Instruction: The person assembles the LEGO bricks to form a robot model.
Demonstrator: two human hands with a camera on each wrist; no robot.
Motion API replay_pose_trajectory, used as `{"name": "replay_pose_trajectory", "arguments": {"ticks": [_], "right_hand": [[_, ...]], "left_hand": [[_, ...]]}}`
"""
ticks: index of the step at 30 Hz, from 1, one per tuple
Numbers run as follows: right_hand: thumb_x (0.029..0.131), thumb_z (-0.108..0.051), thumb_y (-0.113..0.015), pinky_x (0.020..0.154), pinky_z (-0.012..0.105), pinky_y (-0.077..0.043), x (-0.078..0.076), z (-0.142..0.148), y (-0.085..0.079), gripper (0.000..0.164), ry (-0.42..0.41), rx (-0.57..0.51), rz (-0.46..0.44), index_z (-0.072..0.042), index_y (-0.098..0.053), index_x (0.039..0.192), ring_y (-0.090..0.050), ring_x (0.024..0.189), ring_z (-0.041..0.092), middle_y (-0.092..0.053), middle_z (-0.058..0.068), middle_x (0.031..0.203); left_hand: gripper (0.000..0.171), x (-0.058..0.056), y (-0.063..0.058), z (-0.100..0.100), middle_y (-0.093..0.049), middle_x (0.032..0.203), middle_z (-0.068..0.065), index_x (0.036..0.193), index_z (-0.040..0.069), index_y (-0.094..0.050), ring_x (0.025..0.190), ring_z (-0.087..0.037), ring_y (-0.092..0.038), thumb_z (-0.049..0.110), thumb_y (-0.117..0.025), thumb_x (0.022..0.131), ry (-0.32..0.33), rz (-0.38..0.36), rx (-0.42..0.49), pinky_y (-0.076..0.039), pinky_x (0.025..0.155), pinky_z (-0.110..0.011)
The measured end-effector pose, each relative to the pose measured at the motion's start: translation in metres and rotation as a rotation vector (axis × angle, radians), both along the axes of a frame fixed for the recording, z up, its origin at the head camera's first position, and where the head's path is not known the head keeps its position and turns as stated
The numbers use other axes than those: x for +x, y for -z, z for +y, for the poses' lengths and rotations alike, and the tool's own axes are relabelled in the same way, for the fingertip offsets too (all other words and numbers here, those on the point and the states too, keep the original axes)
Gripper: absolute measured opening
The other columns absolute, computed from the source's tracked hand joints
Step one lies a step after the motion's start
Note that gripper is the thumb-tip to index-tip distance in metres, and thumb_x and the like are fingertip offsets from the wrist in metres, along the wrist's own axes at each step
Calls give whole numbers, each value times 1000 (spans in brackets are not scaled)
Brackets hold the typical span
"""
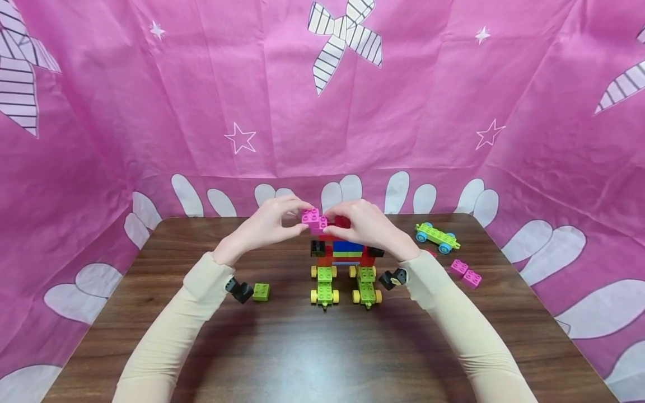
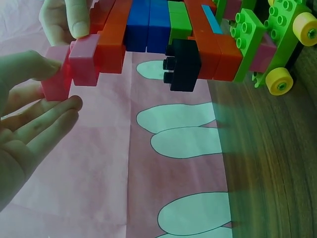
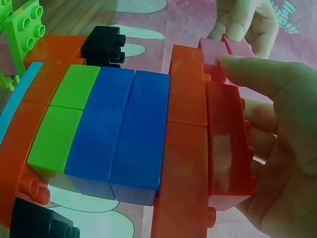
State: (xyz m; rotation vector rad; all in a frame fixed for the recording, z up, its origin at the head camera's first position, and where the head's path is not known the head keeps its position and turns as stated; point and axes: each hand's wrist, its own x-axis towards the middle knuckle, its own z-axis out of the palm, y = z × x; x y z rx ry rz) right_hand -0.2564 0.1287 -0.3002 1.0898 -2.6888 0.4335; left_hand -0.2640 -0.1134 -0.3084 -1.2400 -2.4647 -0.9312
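Observation:
My left hand (image 1: 267,226) pinches a pink brick (image 1: 309,216) between thumb and fingers at the top left of a built brick figure. Just below it, offset to the right, a second pink brick (image 3: 213,54) sits on the figure's red top, and my right hand (image 1: 365,224) pinches it with the thumb on its near face. The two pink bricks meet in the left wrist view. Beneath them the figure has red, blue (image 3: 141,131) and green bricks, black bricks (image 2: 184,64) at both sides, and green wheeled bases (image 1: 325,288) with yellow wheels. My right hand partly hides the red top.
A loose green brick (image 1: 261,291) lies on the wooden table (image 1: 302,358) to the left. At the right are a green car base (image 1: 437,237) with blue wheels and two pink bricks (image 1: 466,273). A pink cloth (image 1: 282,112) hangs around the table's back and sides.

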Motion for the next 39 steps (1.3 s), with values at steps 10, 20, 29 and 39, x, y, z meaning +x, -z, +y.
{"name": "replay_pose_trajectory", "arguments": {"ticks": [10, 20, 29, 39], "right_hand": [[84, -40, -67, 75, 30, -56, -1, 0, 1, 29, -1, -4, -2, -20, -70, 106, -66, 89, 10, -72, -5, 101], [84, -42, -67, 74, 31, -56, -1, 0, 1, 31, -3, -10, 3, -20, -70, 105, -66, 89, 10, -72, -5, 101], [84, -42, -66, 74, 30, -56, -2, 0, 0, 31, 2, -4, -2, -21, -70, 106, -66, 89, 10, -72, -6, 102], [85, -41, -66, 69, 28, -55, 1, -1, -1, 29, 5, -2, -9, -20, -70, 105, -65, 84, 9, -72, -5, 100]], "left_hand": [[35, -3, 2, -2, -64, 98, -1, 114, 12, -67, 91, -14, -63, 13, -72, 79, 16, -9, 26, -56, 81, -28], [36, -2, -4, 0, -64, 95, -3, 113, 10, -67, 85, -18, -66, 11, -72, 78, 19, -7, -6, -57, 78, -31], [35, 1, -15, 2, -63, 92, -3, 113, 8, -68, 82, -15, -65, 11, -70, 78, 14, 26, -81, -57, 77, -32], [34, 3, -15, 3, -64, 92, -2, 112, 9, -68, 84, -17, -63, 12, -70, 77, -8, 50, -99, -53, 75, -27]]}}
